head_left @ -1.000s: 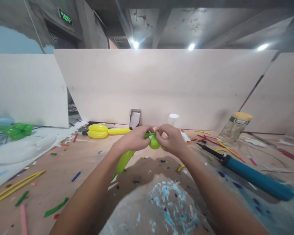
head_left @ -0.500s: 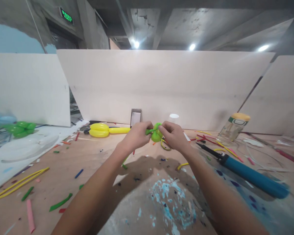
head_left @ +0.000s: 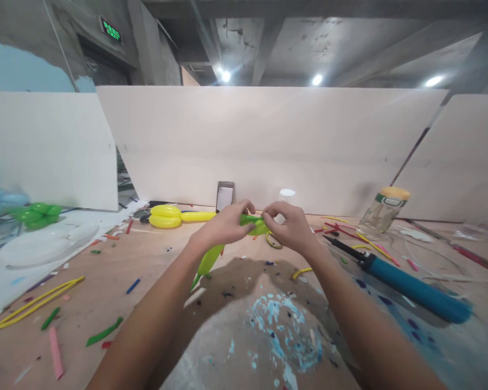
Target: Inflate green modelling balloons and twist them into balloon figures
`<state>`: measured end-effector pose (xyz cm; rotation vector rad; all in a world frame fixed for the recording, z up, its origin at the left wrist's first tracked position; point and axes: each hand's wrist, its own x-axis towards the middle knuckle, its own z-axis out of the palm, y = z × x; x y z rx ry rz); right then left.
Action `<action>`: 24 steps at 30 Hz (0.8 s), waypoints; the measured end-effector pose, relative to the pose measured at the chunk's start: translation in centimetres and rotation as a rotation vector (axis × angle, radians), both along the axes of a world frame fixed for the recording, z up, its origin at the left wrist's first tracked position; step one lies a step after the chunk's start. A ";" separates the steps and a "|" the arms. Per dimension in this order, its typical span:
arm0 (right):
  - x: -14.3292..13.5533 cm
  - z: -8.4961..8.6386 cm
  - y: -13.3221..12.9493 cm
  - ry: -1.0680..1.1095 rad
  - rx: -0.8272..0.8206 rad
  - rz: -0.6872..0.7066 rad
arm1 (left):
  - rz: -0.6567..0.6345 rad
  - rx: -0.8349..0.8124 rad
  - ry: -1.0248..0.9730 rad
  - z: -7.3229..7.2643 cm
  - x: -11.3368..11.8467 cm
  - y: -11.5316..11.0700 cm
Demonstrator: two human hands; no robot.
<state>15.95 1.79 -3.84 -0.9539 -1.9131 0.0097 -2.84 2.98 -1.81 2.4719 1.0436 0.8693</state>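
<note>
Light green balloon [head_left: 209, 261] hangs below my left hand [head_left: 231, 221], and more of it stretches between my two hands. My left hand is closed around one part of it. The fingertips of my right hand [head_left: 284, 221] pinch its other end. Just left of my left hand lies a yellow balloon piece [head_left: 165, 216] with rounded lobes and a long stem. The palm of my left hand hides part of the green balloon.
A blue hand pump [head_left: 417, 287] and a clear bottle with a yellow lid [head_left: 384, 210] are on the right. A phone [head_left: 225, 196] leans against the white board [head_left: 268, 141]. Balloon scraps litter the table [head_left: 154, 319]; a green balloon cluster [head_left: 38, 215] sits far left.
The rounded green bulb between my hands now looks flatter and drawn out. A longer green piece shows below my left hand. The view has shifted slightly.
</note>
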 end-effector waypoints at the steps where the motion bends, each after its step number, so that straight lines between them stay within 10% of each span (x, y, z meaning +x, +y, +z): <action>1: 0.0 0.0 0.0 -0.005 -0.027 -0.016 | 0.043 0.064 0.011 -0.2 0.1 0.2; 11: 2.6 0.2 1.6 0.475 -0.163 -0.131 | 0.186 0.118 -0.028 -0.7 -0.9 1.3; 18: 2.5 0.3 1.9 0.869 -0.496 0.264 | 0.169 0.018 -0.023 -0.7 -1.1 1.9; 24: 2.3 0.1 1.7 0.890 -0.498 0.250 | 0.145 0.007 0.017 -0.5 -1.3 1.9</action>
